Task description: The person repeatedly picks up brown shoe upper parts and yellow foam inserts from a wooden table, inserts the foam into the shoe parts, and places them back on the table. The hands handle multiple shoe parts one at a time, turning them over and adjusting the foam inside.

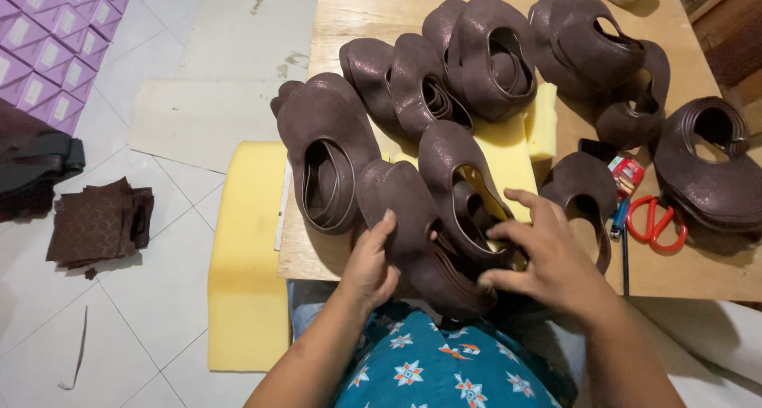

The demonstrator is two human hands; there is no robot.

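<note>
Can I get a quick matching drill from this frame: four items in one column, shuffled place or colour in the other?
Items:
1. scissors
2. foam sheet
3. stack of brown squares
4. shoe upper at the front edge

Descriptions:
A. yellow, hanging off the board's left side
B. held between left hand and right hand
C. red handles, on the board at right
D. on the tiled floor at left

Pairs: 1-C, 2-A, 3-D, 4-B
</note>
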